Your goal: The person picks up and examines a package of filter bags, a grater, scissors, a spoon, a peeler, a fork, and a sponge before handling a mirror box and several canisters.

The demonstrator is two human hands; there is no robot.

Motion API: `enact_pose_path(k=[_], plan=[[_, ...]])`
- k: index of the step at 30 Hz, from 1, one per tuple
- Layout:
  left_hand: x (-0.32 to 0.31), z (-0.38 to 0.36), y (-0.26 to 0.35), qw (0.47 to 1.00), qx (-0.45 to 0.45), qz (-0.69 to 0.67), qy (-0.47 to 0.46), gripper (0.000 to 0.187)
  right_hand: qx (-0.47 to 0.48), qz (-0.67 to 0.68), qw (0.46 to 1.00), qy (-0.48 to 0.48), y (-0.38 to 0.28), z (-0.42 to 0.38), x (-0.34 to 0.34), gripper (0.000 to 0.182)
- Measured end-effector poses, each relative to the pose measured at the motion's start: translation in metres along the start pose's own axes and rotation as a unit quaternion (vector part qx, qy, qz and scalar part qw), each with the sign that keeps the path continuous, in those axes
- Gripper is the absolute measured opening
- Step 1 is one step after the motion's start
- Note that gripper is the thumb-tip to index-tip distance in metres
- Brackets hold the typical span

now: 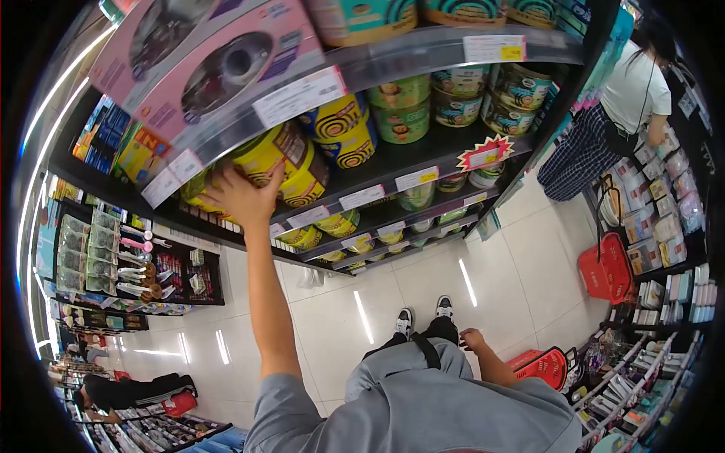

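My left hand (pixel 245 192) reaches up to the shelf on an outstretched arm. Its fingers are spread against yellow tubs with a spiral print, which look like mosquito coil tubs (pixel 306 180); the thumb points up along their front. Blue-and-yellow tubs (pixel 351 143) with the same spiral stand stacked just to the right. My right hand (pixel 472 340) hangs low by my side over the floor, fingers a little apart, with nothing in it.
Pink boxes (pixel 226 72) sit on the shelf above. Green tubs (pixel 400 121) stand farther right behind price tags. Red baskets (pixel 606 268) are at the right, near a person (pixel 630 98) facing another rack. Another person (pixel 136 396) bends at the lower left. Tiled floor (pixel 498 257) lies below.
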State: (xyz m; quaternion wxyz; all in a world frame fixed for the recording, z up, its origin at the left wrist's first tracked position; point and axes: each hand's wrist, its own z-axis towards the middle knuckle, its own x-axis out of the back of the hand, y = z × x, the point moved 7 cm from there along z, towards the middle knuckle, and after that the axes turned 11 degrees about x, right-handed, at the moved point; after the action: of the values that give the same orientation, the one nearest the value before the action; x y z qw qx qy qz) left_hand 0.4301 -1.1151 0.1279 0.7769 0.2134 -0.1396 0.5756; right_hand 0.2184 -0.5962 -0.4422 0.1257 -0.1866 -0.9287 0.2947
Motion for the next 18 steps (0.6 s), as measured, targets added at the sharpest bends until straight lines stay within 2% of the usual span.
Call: enact_pose_path(k=[6,8,9,10,12,13,14,15,17,18], plan=[[0.009,0.0,-0.003,0.999,0.005,-0.042,-0.008,0.088,-0.026,-0.017,0.999,0.021,0.004,-0.025,-0.039,0.029],[0.013,0.002,-0.003,0.997,-0.013,-0.072,0.036,0.082,0.006,-0.07,0.998,0.001,0.001,-0.029,-0.046,0.027],[0.013,0.001,-0.005,0.995,-0.019,-0.081,0.054,0.078,0.057,-0.112,0.991,-0.034,0.006,-0.022,-0.05,0.023],[0.011,0.0,-0.007,0.996,-0.016,-0.069,0.054,0.077,0.168,-0.279,0.939,-0.111,0.046,0.018,-0.048,0.022],[0.008,-0.003,-0.01,0.994,-0.027,-0.069,0.079,0.077,0.063,-0.092,0.994,-0.016,0.025,-0.014,-0.048,0.027],[0.009,-0.004,-0.01,0.994,-0.026,-0.07,0.076,0.077,0.069,-0.066,0.995,-0.029,0.037,-0.004,-0.048,0.03],[-0.001,-0.006,-0.014,0.993,-0.023,-0.1,0.059,0.087,0.029,-0.061,0.998,-0.013,0.023,-0.017,-0.05,0.03],[0.002,-0.007,-0.009,0.993,-0.044,-0.081,0.078,0.087,0.019,-0.037,0.999,-0.01,0.012,-0.031,-0.052,0.029],[0.005,-0.005,-0.009,0.999,0.031,-0.009,-0.011,0.086,0.028,-0.032,0.999,-0.008,0.01,-0.034,-0.051,0.027],[-0.013,-0.001,-0.011,0.972,0.031,0.078,-0.221,0.086,0.02,-0.028,0.999,-0.006,0.01,-0.041,-0.05,0.027]])
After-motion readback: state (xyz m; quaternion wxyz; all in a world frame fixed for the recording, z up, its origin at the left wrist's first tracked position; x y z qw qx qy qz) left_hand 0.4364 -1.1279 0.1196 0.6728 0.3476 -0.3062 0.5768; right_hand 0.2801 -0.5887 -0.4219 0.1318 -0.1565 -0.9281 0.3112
